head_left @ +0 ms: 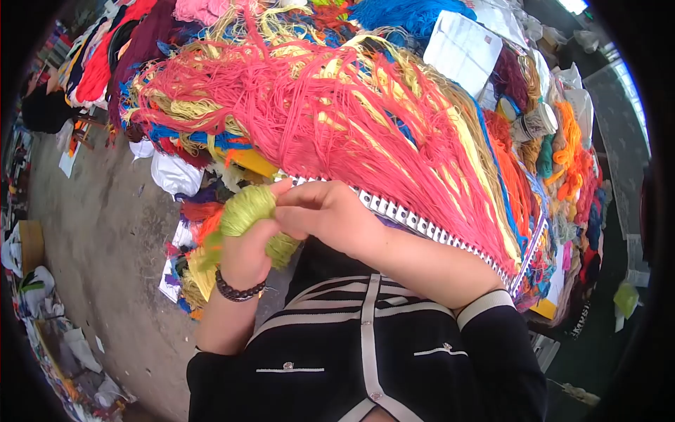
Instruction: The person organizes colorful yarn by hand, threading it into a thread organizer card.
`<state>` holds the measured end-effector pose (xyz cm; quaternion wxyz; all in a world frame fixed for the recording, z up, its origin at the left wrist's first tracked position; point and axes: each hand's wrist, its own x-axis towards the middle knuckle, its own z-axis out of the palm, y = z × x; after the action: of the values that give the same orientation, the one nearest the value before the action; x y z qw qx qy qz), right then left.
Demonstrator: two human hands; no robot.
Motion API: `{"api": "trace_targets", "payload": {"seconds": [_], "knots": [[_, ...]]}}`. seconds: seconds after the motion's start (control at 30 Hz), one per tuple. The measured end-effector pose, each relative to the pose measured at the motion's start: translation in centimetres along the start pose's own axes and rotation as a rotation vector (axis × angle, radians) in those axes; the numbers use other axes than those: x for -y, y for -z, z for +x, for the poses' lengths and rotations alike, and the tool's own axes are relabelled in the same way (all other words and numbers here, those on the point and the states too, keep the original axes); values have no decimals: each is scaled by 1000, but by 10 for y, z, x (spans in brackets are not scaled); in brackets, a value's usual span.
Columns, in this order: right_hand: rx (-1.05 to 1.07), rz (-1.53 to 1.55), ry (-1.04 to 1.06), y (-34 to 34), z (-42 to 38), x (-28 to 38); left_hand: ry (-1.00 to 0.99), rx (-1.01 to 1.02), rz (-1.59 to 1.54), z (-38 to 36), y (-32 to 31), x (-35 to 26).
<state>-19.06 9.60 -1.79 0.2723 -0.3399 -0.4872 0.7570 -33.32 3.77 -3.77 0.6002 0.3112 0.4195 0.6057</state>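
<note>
A bundle of lime-green yarn (247, 211) is gripped in my left hand (247, 257), with loose green ends hanging below the fingers. A dark braided bracelet (239, 290) circles that wrist. My right hand (327, 214) reaches across from the right, its thumb and fingers pinched together on the right edge of the green yarn. Exactly how much yarn lies in that pinch is hidden. Just beyond both hands runs a white strip with a row of holes (401, 213), and long pink and yellow yarn strands (337, 112) fan out from it over the pile.
Heaps of coloured yarn surround the work, with blue yarn (415, 14) at the back and orange yarn (568, 151) at the right. A white sheet (463, 53) and a cup-like container (538, 123) rest on the pile. Grey floor (105, 211) shows at the left.
</note>
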Motion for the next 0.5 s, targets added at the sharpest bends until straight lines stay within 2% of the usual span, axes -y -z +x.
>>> {"api": "trace_targets", "payload": {"seconds": [0.03, 0.1, 0.13, 0.17, 0.23, 0.33, 0.5], "knots": [[18, -78, -66, 5, -3, 7, 1, 37, 65, 0, -5, 2], [2, -34, -98, 10, -7, 7, -5, 39, 46, -1, -11, 6], [-7, 6, -131, 12, -9, 7, 55, 59, 2, -1, -11, 5], [-9, 6, -132, 14, -11, 8, 114, 76, -42, -1, -11, 4], [-13, 190, -34, 15, -16, 10, 120, 70, -32, -4, -10, 4], [-59, 191, 54, 16, -18, 2, 151, 49, -11, -5, -15, 2], [-23, 251, -22, 21, -26, 14, 153, -69, -111, -6, -33, 3]]}}
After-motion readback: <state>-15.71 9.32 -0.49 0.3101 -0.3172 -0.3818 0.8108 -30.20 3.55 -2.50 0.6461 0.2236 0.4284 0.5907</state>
